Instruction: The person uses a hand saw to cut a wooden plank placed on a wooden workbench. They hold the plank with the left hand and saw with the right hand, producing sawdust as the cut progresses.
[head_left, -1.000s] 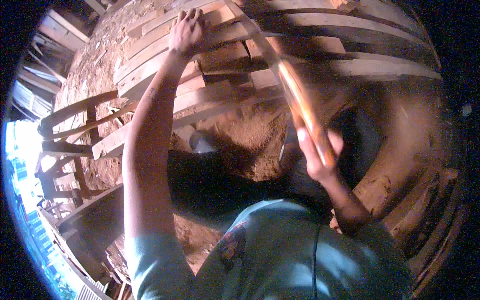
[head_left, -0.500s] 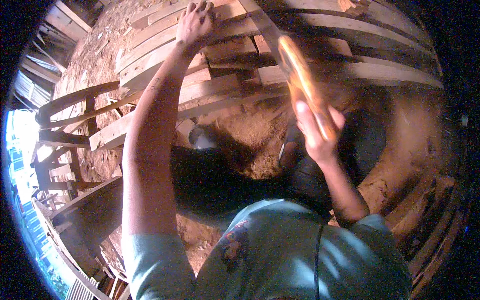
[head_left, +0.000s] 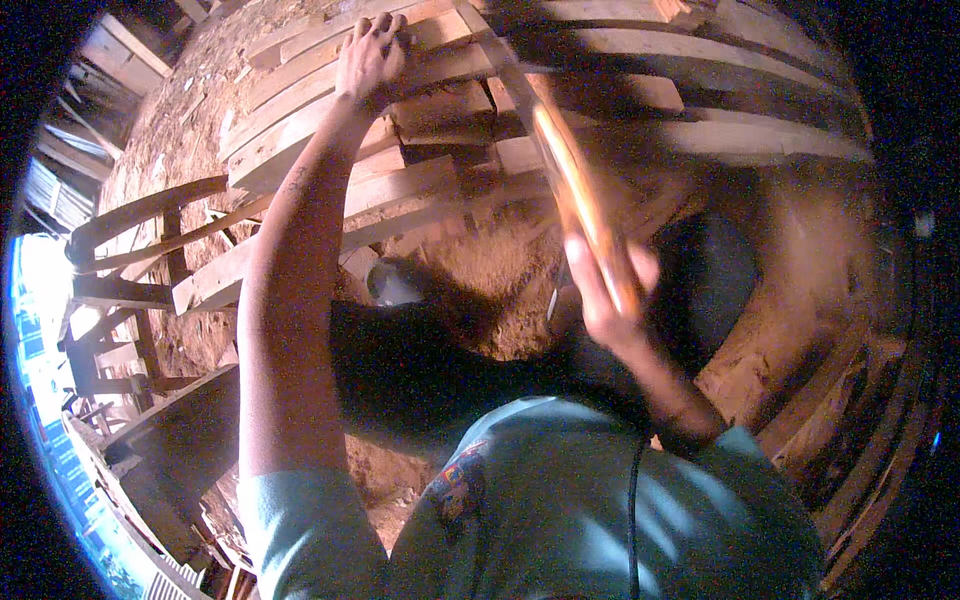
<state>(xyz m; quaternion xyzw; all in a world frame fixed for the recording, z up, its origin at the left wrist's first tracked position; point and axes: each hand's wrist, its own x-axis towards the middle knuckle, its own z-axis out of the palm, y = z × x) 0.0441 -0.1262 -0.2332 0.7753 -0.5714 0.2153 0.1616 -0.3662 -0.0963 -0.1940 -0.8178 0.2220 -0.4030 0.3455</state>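
Observation:
My right hand (head_left: 610,295) is closed round the orange-brown handle of a handsaw (head_left: 580,190). The grey saw blade (head_left: 505,65) runs up and away, across the pale boards at the top of the view. To its left, my left hand (head_left: 373,60) rests on a wooden board (head_left: 440,30), its fingers bent over the wood. The outstretched left arm passes over several planks. Motion blurs the saw and my right hand, and where the blade meets the wood is hard to make out.
Long planks (head_left: 740,140) lie side by side across the far part, over short wooden blocks (head_left: 445,115). Wood-coloured dust and chips (head_left: 490,250) cover the ground below. A wooden frame (head_left: 130,290) stands at the left, and loose boards (head_left: 850,420) lie at the lower right.
The handsaw and my right hand have moved back toward me and slightly left. My left hand stays on the board; the whole view has shifted a little.

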